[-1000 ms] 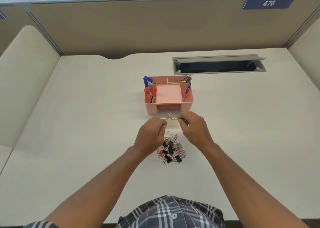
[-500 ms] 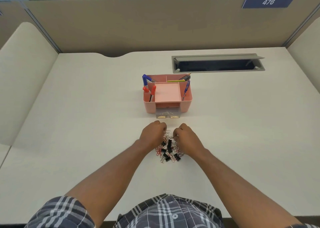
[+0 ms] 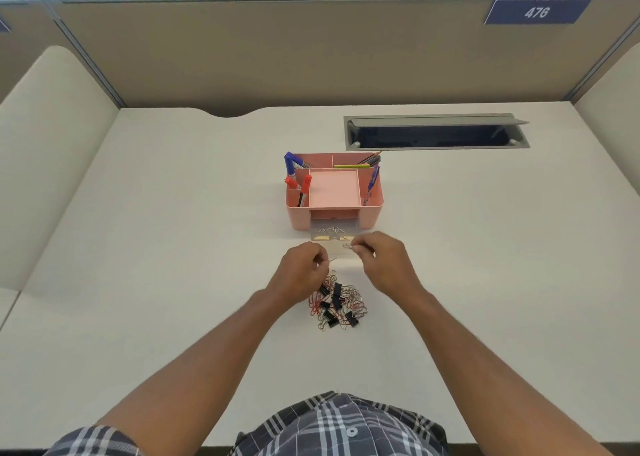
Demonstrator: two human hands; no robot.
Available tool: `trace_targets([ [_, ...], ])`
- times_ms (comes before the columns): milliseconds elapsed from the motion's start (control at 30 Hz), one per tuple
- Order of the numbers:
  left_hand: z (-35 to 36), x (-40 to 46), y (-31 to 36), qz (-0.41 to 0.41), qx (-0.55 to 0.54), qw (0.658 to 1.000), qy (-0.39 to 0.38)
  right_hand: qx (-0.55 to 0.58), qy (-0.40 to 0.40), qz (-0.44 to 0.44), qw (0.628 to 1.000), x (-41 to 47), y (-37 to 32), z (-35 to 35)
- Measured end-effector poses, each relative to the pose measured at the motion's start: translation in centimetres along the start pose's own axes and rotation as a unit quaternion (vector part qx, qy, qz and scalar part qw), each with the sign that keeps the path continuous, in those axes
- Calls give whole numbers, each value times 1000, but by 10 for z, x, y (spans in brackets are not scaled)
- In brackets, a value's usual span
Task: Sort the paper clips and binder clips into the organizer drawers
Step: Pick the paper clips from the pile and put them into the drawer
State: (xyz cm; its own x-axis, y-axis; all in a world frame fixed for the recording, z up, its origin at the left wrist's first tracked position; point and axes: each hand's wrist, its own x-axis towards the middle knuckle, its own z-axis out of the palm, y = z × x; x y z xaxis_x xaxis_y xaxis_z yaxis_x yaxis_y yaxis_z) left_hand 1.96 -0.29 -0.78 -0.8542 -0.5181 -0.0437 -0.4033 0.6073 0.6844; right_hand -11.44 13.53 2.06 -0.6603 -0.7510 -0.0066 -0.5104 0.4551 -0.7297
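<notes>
Holding small clips above the pulled-out clear drawer (image 3: 332,235), both hands were pinched shut on their loads: the left hand (image 3: 304,270) gripped what looked like a paper clip (image 3: 333,259) just short of the drawer front, and the right hand (image 3: 379,260) pinched another clip (image 3: 347,245) over the drawer's near edge. The pink organizer (image 3: 334,192) stood near the middle of the bench (image 3: 173,247), with the mixed pile of paper clips and binder clips (image 3: 336,305) just nearer the person, between the forearms. Judged from this arrangement, the main risk was a clip released too early, which would fall on the bench short of the shallow drawer; tangled clips could also drag neighbours out of the pile, and a nudge might push the light drawer shut. Which drawer suited which clip type could not be told. The bench was a smooth, pale surface with a grey cable hatch (image 3: 436,131) toward its far right edge, enclosed by beige partition panels (image 3: 277,57) bearing a sign reading 476 (image 3: 536,12).
</notes>
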Motion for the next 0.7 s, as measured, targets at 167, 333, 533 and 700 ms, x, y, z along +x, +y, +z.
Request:
trace_targets([
  [167, -17, 14, 19, 60, -26, 990, 129, -40, 57, -54, 996, 26, -17, -8],
  [333, -26, 34, 24, 51, 4, 989, 140, -109, 34, -64, 991, 42, -20, 1],
  [533, -16, 6, 5, 59, -13, 989, 135, -66, 39, -92, 993, 17, -8, 5],
  [700, 8, -20, -24, -14, 48, 999, -22, -143, -138, -3, 980, -5, 10, 35],
])
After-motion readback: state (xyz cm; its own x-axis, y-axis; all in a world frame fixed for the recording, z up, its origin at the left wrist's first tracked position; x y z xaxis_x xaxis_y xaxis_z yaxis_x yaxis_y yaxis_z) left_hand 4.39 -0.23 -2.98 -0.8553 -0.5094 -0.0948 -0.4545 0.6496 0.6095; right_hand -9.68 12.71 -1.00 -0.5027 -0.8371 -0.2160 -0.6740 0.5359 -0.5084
